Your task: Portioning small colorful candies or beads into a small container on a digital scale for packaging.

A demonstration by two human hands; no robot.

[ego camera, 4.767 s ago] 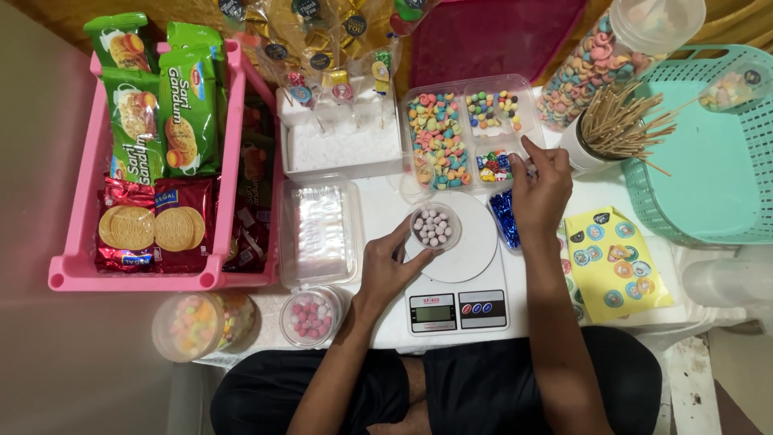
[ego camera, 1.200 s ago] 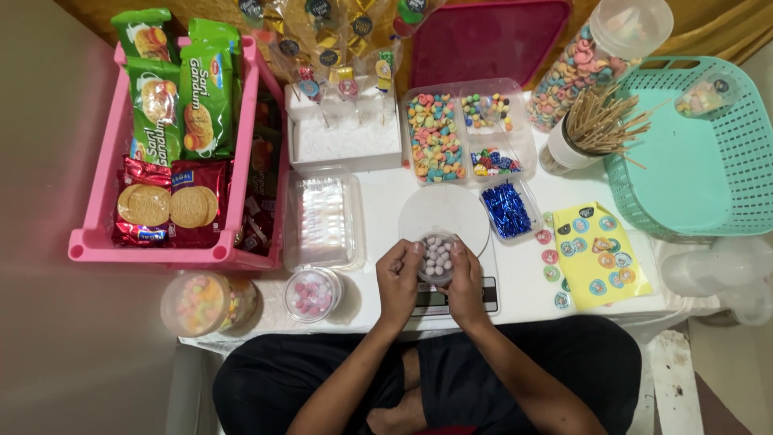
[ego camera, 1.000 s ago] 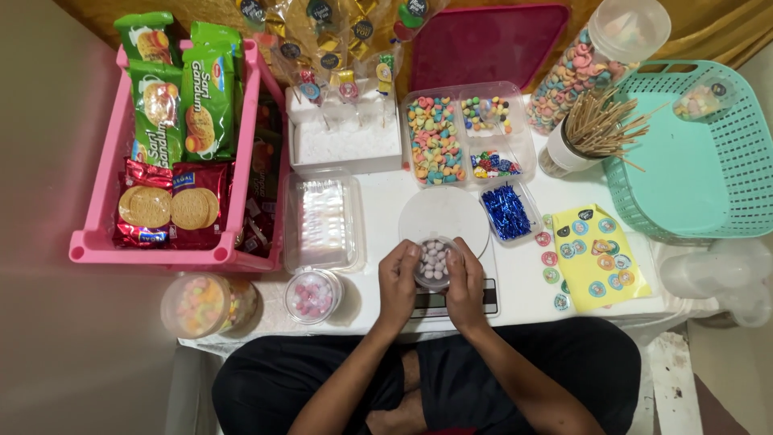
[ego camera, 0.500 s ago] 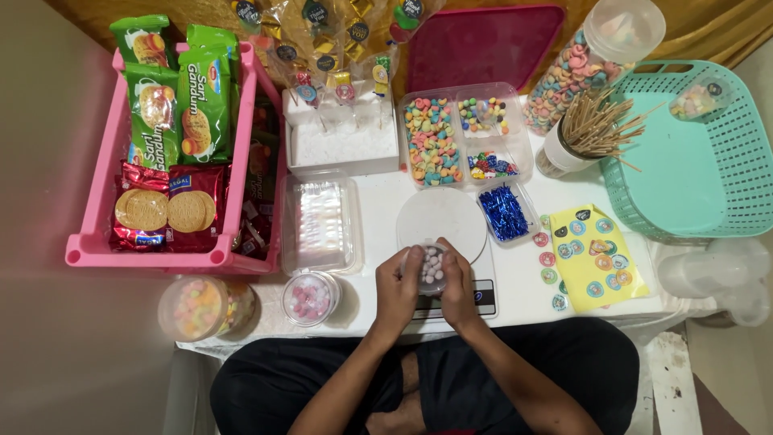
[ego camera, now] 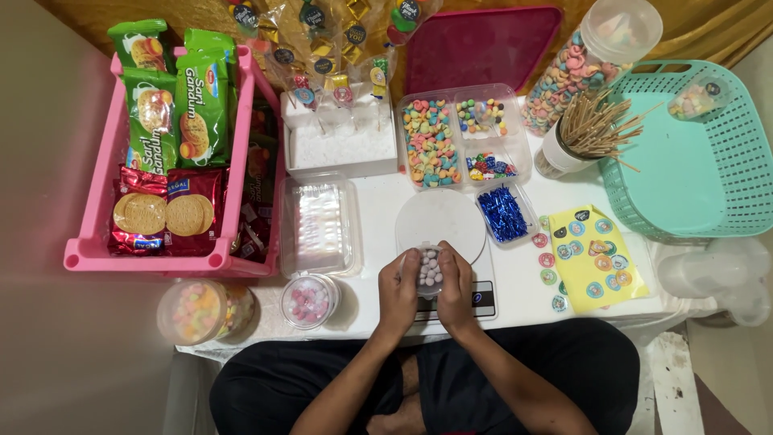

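Observation:
Both hands hold one small clear cup of pale pink and white candies [ego camera: 430,269] over the front of a white kitchen scale [ego camera: 441,219]. My left hand [ego camera: 400,292] wraps its left side and my right hand [ego camera: 456,292] wraps its right side, thumbs close together. The cup sits just in front of the scale's round white platter, above its display. A round tub of pink candies [ego camera: 307,301] stands left of my left hand.
A pink crate [ego camera: 95,259] with biscuit packs stands at left, a jar of coloured sweets [ego camera: 200,309] at front left. Behind the scale are a divided tray of coloured candies [ego camera: 451,138], blue foil pieces [ego camera: 502,213], wooden sticks [ego camera: 592,129], a sticker sheet [ego camera: 594,259] and a teal basket [ego camera: 708,153].
The cup left the scale platter, where my left hand steadied it while my right reached the candy tray. Both hands now cup it, drawn slightly closer to my body.

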